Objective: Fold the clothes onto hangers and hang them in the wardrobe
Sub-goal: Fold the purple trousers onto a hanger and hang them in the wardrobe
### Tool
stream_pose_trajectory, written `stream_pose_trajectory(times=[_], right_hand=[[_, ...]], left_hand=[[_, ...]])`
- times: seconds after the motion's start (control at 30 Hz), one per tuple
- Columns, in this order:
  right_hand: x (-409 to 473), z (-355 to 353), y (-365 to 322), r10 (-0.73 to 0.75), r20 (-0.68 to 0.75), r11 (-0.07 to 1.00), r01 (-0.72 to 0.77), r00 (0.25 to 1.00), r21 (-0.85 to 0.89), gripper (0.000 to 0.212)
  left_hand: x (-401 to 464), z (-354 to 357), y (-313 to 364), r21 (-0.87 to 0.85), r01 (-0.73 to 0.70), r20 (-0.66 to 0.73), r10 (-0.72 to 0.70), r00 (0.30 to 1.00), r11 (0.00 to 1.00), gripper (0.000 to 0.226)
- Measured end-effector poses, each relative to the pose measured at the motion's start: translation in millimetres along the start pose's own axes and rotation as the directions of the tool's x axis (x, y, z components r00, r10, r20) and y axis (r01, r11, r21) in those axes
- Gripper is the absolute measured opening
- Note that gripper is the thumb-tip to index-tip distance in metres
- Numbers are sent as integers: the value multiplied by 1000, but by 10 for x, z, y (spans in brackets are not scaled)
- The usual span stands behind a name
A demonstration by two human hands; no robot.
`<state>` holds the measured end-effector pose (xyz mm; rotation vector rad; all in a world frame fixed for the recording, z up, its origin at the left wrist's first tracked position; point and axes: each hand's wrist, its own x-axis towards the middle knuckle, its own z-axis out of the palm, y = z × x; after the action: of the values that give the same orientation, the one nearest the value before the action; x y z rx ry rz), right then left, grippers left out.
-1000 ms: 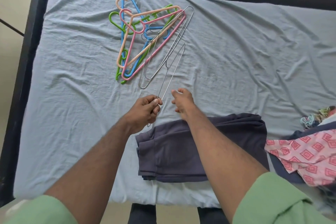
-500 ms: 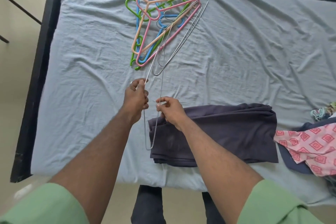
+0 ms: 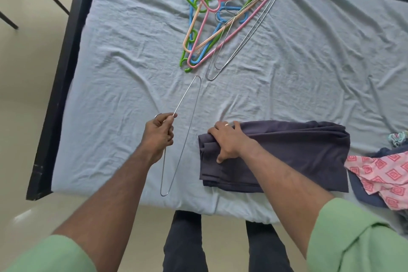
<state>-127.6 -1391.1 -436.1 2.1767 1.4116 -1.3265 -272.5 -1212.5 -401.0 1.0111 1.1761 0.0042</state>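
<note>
I stand at the edge of the bed (image 3: 132, 55), which is covered with a wrinkled light blue sheet, and I look down at my two hands. My left hand (image 3: 159, 133) holds a thin wire hanger (image 3: 184, 137); my fingers are curled around it near its hook, and the thumb presses on the wire. The hanger stretches from a rounded end further up on the sheet down to another rounded end close to the near edge of the mattress. It lies just to the left of the folded dark trousers (image 3: 287, 157), not touching them as far as I can see.

My right hand (image 3: 229, 141) rests on the left end of the trousers. The fingers go over the folded edge and the thumb comes from the near side, so I grip the layers of cloth there. A ring is on one finger.

Further up on the sheet lies a pile of plastic hangers (image 3: 205, 26) in pink, peach, blue and green, and more wire hangers (image 3: 242, 35) overlap with them on the right side. At the right edge of the bed there is a pink patterned cloth (image 3: 384, 174), which lies on some other dark clothes. My green sleeves are at the bottom.
</note>
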Motion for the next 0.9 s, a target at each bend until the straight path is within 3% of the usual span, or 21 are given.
stream_pose_trajectory(times=[0.13, 0.23, 0.33, 0.57, 0.67, 0.77, 0.9], right_hand=[[28, 1, -52, -35, 113, 997, 43, 993, -69, 73], [15, -45, 26, -98, 126, 993, 89, 987, 78, 47], [14, -176, 46, -140, 129, 966, 107, 982, 235, 38], [319, -780, -241, -138, -226, 775, 247, 964, 582, 43], [584, -822, -367, -86, -220, 774, 204, 972, 599, 38], [782, -706, -470, 62, -216, 818, 74, 974, 571, 45], [755, -573, -546, 178, -295, 805, 33, 939, 593, 72]], left_hand=[[-5, -47, -104, 48, -4, 28, 3, 1000, 999, 15], [16, -134, -150, 179, -37, -1, 38, 999, 983, 16], [42, -228, -183, 224, -33, -32, 42, 999, 974, 15], [74, -216, -146, 82, -33, 12, 33, 999, 996, 19], [47, -193, -69, 35, -81, 4, 81, 997, 996, 23], [39, -243, -12, 69, -127, -17, 128, 992, 990, 26], [44, -309, -81, 130, -105, 37, 101, 994, 986, 21]])
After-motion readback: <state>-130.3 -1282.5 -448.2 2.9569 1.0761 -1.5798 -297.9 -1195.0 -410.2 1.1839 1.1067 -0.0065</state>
